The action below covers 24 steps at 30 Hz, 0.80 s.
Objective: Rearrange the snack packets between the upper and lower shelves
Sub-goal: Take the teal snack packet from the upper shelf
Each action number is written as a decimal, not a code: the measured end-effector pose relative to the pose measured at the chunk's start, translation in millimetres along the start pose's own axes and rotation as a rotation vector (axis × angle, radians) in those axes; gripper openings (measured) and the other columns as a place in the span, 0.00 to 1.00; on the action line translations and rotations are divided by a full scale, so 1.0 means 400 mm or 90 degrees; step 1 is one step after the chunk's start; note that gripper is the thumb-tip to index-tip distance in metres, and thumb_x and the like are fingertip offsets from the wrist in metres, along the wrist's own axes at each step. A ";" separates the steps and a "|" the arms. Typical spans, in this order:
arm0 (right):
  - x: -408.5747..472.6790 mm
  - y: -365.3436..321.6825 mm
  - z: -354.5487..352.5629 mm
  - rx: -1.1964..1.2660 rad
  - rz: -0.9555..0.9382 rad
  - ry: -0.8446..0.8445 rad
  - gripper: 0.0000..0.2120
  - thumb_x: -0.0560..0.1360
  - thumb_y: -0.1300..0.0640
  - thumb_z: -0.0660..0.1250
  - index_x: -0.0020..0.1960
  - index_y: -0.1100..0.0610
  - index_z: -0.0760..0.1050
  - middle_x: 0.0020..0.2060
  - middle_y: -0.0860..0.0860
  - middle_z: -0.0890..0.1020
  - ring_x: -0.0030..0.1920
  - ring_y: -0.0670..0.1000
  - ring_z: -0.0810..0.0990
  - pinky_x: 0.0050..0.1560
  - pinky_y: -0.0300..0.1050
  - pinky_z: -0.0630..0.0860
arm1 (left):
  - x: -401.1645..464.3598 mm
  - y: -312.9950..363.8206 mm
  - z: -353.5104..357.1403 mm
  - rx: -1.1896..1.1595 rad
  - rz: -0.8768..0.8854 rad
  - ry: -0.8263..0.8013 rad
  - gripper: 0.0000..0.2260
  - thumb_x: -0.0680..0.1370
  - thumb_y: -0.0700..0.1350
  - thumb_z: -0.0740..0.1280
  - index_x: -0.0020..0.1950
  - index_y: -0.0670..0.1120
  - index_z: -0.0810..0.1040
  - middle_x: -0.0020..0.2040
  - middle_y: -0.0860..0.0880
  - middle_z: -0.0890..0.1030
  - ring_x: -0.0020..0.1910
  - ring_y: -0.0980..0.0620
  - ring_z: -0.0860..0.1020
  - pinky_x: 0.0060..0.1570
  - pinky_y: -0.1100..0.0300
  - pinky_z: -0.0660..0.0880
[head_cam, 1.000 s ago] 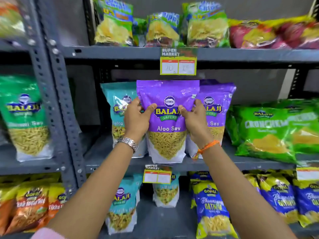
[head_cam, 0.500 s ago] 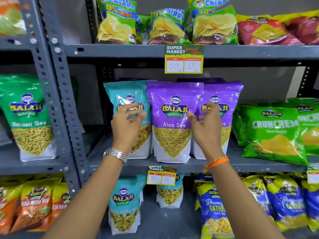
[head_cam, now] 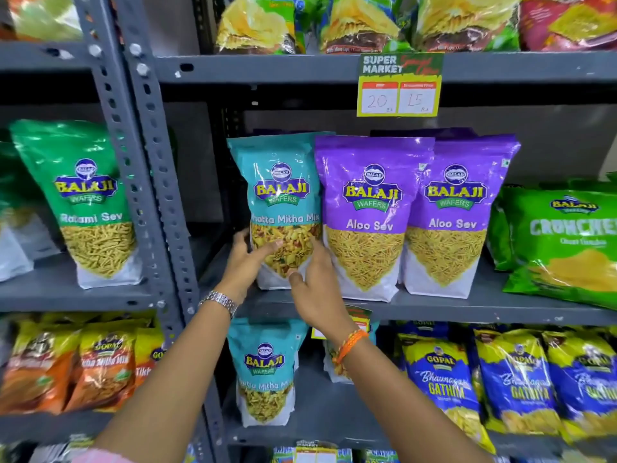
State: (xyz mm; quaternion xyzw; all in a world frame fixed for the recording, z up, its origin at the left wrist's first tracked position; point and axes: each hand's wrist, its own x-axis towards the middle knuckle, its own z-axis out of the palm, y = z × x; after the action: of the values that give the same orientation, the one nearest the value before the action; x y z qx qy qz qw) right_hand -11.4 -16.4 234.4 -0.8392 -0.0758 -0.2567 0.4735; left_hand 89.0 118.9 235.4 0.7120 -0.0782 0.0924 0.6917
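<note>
A teal Khatta Mitha Mix packet (head_cam: 280,182) stands upright at the left of the middle shelf (head_cam: 434,309). My left hand (head_cam: 248,259) grips its lower left side, thumb across the front. My right hand (head_cam: 317,285) holds its lower right corner. Two purple Aloo Sev packets (head_cam: 372,208) (head_cam: 455,208) stand side by side just to its right, untouched. On the lower shelf (head_cam: 320,426) a second teal Khatta Mitha Mix packet (head_cam: 265,369) stands upright below my wrists; another packet behind my right forearm is mostly hidden.
Green Crunchex packets (head_cam: 564,242) lie at the middle shelf's right. Blue Gopal Gathiya packets (head_cam: 444,382) fill the lower right. Chip bags (head_cam: 257,25) sit on the top shelf above a 20/15 price tag (head_cam: 399,85). A perforated upright (head_cam: 150,182) separates the left bay with a green Ratlami Sev packet (head_cam: 93,202).
Both hands let go of the purple Aloo Sev packet, which now stands on the middle shelf, and shifted left and down onto the teal Khatta Mitha Mix packet.
</note>
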 end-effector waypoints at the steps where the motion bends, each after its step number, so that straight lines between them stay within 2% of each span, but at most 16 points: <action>1: 0.005 -0.001 0.006 0.006 0.002 0.012 0.34 0.77 0.67 0.64 0.80 0.64 0.55 0.77 0.59 0.64 0.80 0.57 0.61 0.81 0.48 0.57 | 0.006 -0.005 -0.004 0.001 0.001 -0.021 0.32 0.75 0.45 0.77 0.75 0.45 0.66 0.64 0.48 0.81 0.58 0.54 0.81 0.50 0.63 0.77; 4: 0.016 0.006 0.016 0.007 0.016 0.034 0.33 0.76 0.69 0.62 0.79 0.65 0.56 0.75 0.60 0.66 0.78 0.57 0.63 0.81 0.47 0.58 | 0.011 -0.014 -0.018 0.020 0.033 -0.068 0.26 0.75 0.46 0.76 0.71 0.46 0.72 0.61 0.51 0.83 0.59 0.57 0.81 0.46 0.70 0.79; 5: 0.020 0.013 0.016 0.001 0.022 0.036 0.33 0.76 0.69 0.62 0.79 0.65 0.56 0.75 0.61 0.66 0.78 0.58 0.63 0.80 0.44 0.57 | 0.009 -0.017 -0.021 0.023 0.044 -0.070 0.25 0.75 0.47 0.76 0.70 0.46 0.73 0.61 0.51 0.83 0.60 0.55 0.82 0.48 0.68 0.80; 7: 0.028 0.024 0.014 -0.006 0.026 0.027 0.32 0.76 0.69 0.62 0.79 0.65 0.57 0.74 0.61 0.67 0.77 0.58 0.64 0.77 0.40 0.57 | 0.000 -0.023 -0.033 0.031 0.067 -0.046 0.24 0.75 0.47 0.77 0.68 0.47 0.75 0.60 0.51 0.84 0.59 0.56 0.83 0.57 0.59 0.81; 9: 0.042 0.034 0.009 0.002 0.019 0.011 0.32 0.75 0.70 0.63 0.78 0.64 0.59 0.73 0.61 0.70 0.76 0.59 0.68 0.80 0.48 0.61 | -0.013 -0.027 -0.048 0.038 0.086 -0.016 0.24 0.72 0.50 0.79 0.65 0.48 0.76 0.57 0.53 0.85 0.56 0.58 0.83 0.61 0.51 0.81; 10: 0.050 0.037 0.009 0.009 0.014 -0.002 0.32 0.75 0.69 0.64 0.77 0.63 0.60 0.72 0.61 0.71 0.75 0.60 0.69 0.79 0.54 0.64 | -0.023 -0.029 -0.059 0.043 0.091 0.001 0.26 0.70 0.54 0.80 0.64 0.49 0.77 0.57 0.53 0.85 0.56 0.56 0.84 0.61 0.49 0.81; 12: 0.067 0.036 0.009 0.014 0.011 -0.033 0.32 0.77 0.65 0.68 0.78 0.62 0.59 0.72 0.61 0.72 0.75 0.60 0.70 0.76 0.59 0.68 | -0.044 -0.029 -0.080 0.064 0.098 0.037 0.31 0.64 0.63 0.79 0.62 0.51 0.78 0.58 0.51 0.86 0.57 0.52 0.85 0.61 0.47 0.81; 16: 0.097 0.024 0.011 0.045 0.020 -0.105 0.33 0.80 0.54 0.69 0.78 0.62 0.56 0.73 0.58 0.74 0.74 0.57 0.73 0.75 0.56 0.71 | -0.082 -0.025 -0.110 0.100 0.119 0.067 0.35 0.62 0.67 0.77 0.63 0.50 0.79 0.58 0.51 0.86 0.57 0.52 0.85 0.61 0.43 0.82; 20: 0.100 0.020 0.013 0.138 0.028 -0.137 0.28 0.80 0.57 0.68 0.76 0.60 0.60 0.71 0.57 0.76 0.72 0.55 0.75 0.73 0.58 0.73 | -0.122 -0.010 -0.122 0.116 0.137 0.081 0.34 0.63 0.66 0.77 0.63 0.48 0.79 0.58 0.50 0.87 0.57 0.49 0.85 0.59 0.40 0.82; 24: 0.079 0.012 0.008 0.200 0.013 -0.141 0.27 0.79 0.59 0.70 0.74 0.61 0.64 0.68 0.57 0.79 0.69 0.54 0.78 0.71 0.60 0.75 | -0.176 0.011 -0.135 0.127 0.155 0.107 0.30 0.63 0.67 0.76 0.60 0.53 0.81 0.56 0.54 0.87 0.55 0.53 0.86 0.57 0.42 0.83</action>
State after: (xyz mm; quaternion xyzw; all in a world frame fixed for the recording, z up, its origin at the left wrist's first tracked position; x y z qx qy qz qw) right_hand 18.7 -19.9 245.4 -0.7788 -0.1578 -0.1429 0.5901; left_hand 18.3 171.5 224.2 0.7520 -0.0960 0.2420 0.6056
